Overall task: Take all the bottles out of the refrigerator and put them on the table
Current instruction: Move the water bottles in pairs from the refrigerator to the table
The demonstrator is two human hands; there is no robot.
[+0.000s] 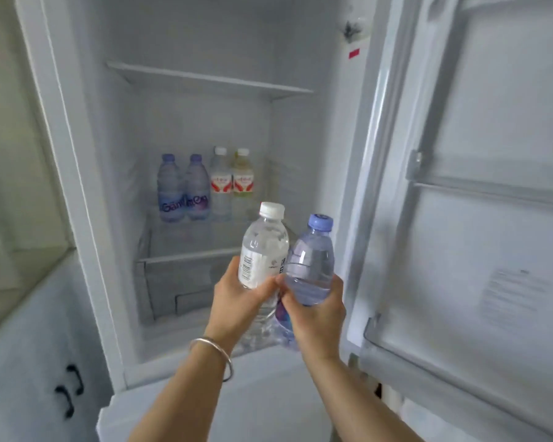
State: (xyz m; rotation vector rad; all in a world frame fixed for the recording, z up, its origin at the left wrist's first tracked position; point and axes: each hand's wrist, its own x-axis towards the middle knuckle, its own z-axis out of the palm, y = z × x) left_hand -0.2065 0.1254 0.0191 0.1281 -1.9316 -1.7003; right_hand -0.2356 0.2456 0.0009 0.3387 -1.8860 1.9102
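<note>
I stand before the open refrigerator (77, 173). My left hand (237, 301) grips a clear bottle with a white cap (264, 247), held upright in front of the fridge opening. My right hand (316, 311) grips a bluish bottle with a lilac cap (312, 263), touching the first bottle. Several bottles stand in a row at the back of the lower glass shelf (186, 255): two blue-capped bottles (182, 189) on the left, and two white-capped bottles with red labels (232, 185) on the right.
The fridge door (479, 218) hangs open on the right with door racks. An upper shelf (205, 81) holds nothing. A drawer (179, 288) sits under the lower shelf. A white cabinet with black handles (67, 390) stands at the lower left.
</note>
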